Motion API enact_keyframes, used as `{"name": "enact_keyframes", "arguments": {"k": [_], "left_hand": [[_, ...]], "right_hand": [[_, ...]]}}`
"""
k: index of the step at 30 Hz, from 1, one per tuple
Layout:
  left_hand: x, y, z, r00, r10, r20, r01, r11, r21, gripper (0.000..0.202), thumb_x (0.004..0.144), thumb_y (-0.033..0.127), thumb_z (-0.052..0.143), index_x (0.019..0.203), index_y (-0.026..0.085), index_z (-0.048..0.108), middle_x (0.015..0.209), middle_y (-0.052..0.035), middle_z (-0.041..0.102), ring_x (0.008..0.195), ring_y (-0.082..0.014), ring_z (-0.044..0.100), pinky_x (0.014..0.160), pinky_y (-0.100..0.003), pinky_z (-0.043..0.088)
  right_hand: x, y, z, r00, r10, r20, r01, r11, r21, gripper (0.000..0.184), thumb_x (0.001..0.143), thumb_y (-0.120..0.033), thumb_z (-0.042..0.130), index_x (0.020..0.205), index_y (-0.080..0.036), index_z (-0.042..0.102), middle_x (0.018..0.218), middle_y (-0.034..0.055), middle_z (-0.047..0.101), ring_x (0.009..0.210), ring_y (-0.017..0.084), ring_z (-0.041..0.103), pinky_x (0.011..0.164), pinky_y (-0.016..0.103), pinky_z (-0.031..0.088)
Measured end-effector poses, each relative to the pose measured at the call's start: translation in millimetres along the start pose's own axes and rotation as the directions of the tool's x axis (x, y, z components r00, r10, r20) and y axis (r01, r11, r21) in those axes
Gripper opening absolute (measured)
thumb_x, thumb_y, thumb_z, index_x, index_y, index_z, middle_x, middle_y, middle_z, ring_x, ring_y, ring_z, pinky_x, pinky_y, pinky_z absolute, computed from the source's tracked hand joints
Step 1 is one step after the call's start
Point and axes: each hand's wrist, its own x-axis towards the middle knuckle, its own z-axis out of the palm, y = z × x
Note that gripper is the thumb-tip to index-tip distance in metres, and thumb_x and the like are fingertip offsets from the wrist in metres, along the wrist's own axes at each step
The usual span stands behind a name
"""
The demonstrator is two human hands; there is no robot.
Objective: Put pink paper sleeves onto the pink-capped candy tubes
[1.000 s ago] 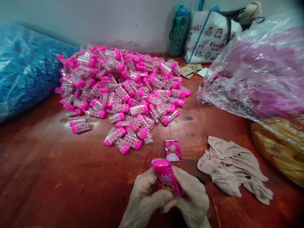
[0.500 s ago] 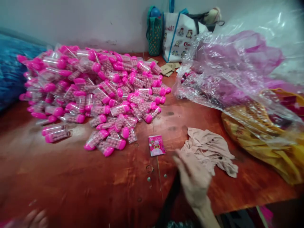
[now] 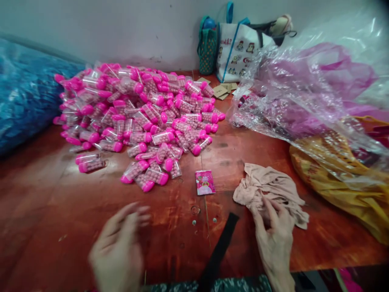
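Over the near left part of the table my left hand (image 3: 120, 247) is raised, blurred by motion. Its fingers look loosely apart, and I see nothing in them. My right hand (image 3: 276, 233) rests its spread fingertips on a crumpled beige cloth (image 3: 273, 182). Between the hands lies a small pink printed packet (image 3: 205, 182), flat on the wood. A black strap (image 3: 220, 245) runs up from the near edge. Further off is a large heap of clear tubes with bright pink caps (image 3: 139, 113), filled with small pink balls.
A blue plastic-wrapped bulk (image 3: 30, 93) borders the left. Clear and purple plastic sheeting (image 3: 304, 93) spreads at right over a yellow bag (image 3: 328, 190). Against the wall stand a white tote bag (image 3: 232, 52) and a green bottle pouch (image 3: 207, 50). Brown cardboard pieces (image 3: 223, 90) lie before them.
My left hand has come up into view from the lower left. My right hand has moved right onto the cloth. The view has shifted slightly left.
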Motion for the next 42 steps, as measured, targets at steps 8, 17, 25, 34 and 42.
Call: {"name": "enact_keyframes", "arguments": {"k": [8, 17, 25, 34, 42], "left_hand": [[-61.3, -27.4, 172.2, 0.394, 0.172, 0.903, -0.722, 0.666, 0.188, 0.033, 0.082, 0.008, 0.034, 0.108, 0.018, 0.053, 0.099, -0.0102, 0.057, 0.079, -0.0202, 0.057, 0.066, -0.031, 0.045], [-38.7, -33.3, 136.6, 0.418, 0.288, 0.861, -0.585, 0.811, 0.012, 0.03, 0.087, 0.016, 0.031, 0.104, 0.019, 0.055, 0.09, -0.0055, 0.06, 0.08, -0.0156, 0.056, 0.071, -0.026, 0.044], [11.6, -50.5, 89.3, 0.841, 0.112, 0.529, -0.299, 0.912, 0.282, 0.018, 0.077, 0.023, 0.05, 0.091, 0.017, 0.058, 0.078, -0.0027, 0.056, 0.065, -0.015, 0.055, 0.059, -0.027, 0.046], [14.9, -59.3, 104.1, 0.85, 0.103, 0.516, -0.248, 0.943, 0.221, 0.017, 0.075, 0.024, 0.052, 0.089, 0.017, 0.058, 0.075, -0.0021, 0.053, 0.062, -0.0143, 0.054, 0.055, -0.025, 0.044], [18.5, -60.0, 103.6, 0.856, 0.037, 0.515, -0.144, 0.975, 0.17, 0.02, 0.071, 0.025, 0.057, 0.089, 0.016, 0.059, 0.07, 0.0006, 0.052, 0.054, -0.0103, 0.051, 0.05, -0.022, 0.044]], "right_hand": [[1.1, 22.6, -6.6, 0.988, -0.1, 0.119, 0.095, 0.995, 0.042, 0.037, 0.087, -0.036, 0.039, 0.115, -0.017, 0.055, 0.103, 0.0122, 0.054, 0.094, 0.025, 0.048, 0.082, 0.043, 0.04], [38.0, -36.4, -3.2, 0.991, -0.043, 0.128, 0.033, 0.996, 0.079, 0.034, 0.088, -0.038, 0.038, 0.094, -0.016, 0.061, 0.089, 0.0106, 0.059, 0.083, 0.022, 0.054, 0.074, 0.036, 0.043], [28.2, -70.4, 63.1, 0.961, -0.27, 0.056, 0.261, 0.956, 0.133, 0.024, 0.089, -0.034, 0.042, 0.089, -0.014, 0.056, 0.077, 0.0091, 0.059, 0.074, 0.021, 0.053, 0.068, 0.034, 0.04], [33.4, -76.2, 64.2, 0.965, -0.083, 0.25, 0.044, 0.986, 0.158, 0.028, 0.09, -0.031, 0.038, 0.072, -0.017, 0.054, 0.067, 0.0039, 0.056, 0.064, 0.017, 0.05, 0.061, 0.029, 0.037], [34.1, -75.9, 70.6, 0.966, -0.034, 0.256, -0.009, 0.987, 0.163, 0.027, 0.09, -0.027, 0.035, 0.078, -0.016, 0.056, 0.075, 0.0069, 0.06, 0.071, 0.019, 0.053, 0.066, 0.029, 0.037]]}}
